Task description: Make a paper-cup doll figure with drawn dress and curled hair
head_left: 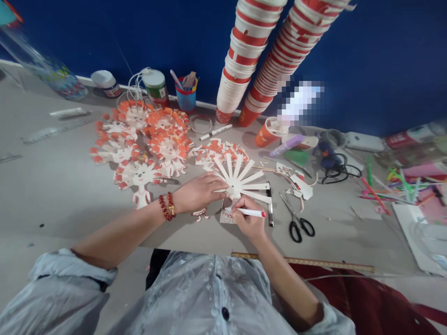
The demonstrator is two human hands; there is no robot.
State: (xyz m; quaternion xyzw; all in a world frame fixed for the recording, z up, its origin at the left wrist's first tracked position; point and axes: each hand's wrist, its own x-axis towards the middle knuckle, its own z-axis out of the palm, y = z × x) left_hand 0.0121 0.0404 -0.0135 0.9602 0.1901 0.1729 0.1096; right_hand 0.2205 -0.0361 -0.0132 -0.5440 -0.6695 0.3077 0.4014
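Observation:
My right hand (248, 217) grips a white marker pen (252, 212) with a red end, its tip over a small drawn-on paper piece (226, 217). My left hand (199, 191) lies flat with fingers stretched out, pressing on a white paper cutout (233, 181) whose strips fan out like rays. Beneath my left wrist, the lower part of a paper figure (200, 214) with red outlines peeks out. Several finished-looking paper figures with curled orange-and-white strips, one being a paper doll (141, 179), lie to the left. Black-handled scissors (296, 222) rest to the right of my right hand.
Two tall stacks of paper cups (232, 83) lean at the back near a blue wall. Paper scraps (223, 151), a black-and-white marker (215, 132), a purple marker (287, 145) and a blue pen cup (186, 95) lie about. Coloured strips (405, 186) crowd the right side.

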